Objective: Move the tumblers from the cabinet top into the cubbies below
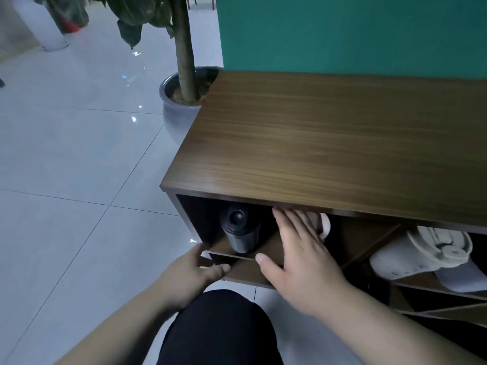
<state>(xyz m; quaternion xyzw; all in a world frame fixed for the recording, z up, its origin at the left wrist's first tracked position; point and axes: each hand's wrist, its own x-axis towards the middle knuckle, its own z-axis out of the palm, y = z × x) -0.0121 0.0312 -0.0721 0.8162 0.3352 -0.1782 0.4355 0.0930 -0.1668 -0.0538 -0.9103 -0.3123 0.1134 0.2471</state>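
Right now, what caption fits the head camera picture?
Right hand sets a pale tumbler beside the black tumbler in the cubbies.

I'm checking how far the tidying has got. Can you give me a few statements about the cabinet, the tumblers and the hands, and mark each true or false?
1. The part of the cabinet top in view carries no tumblers. True.
2. A black tumbler lies in the leftmost cubby. True.
3. The right hand rests on the floor. False: it reaches into a cubby, its fingers at a pale tumbler that it partly hides.
4. The left hand holds a tumbler. False: it touches the cabinet's lower front corner, with nothing in its grip.
5. A white tumbler lies on its side in a cubby further right. True.
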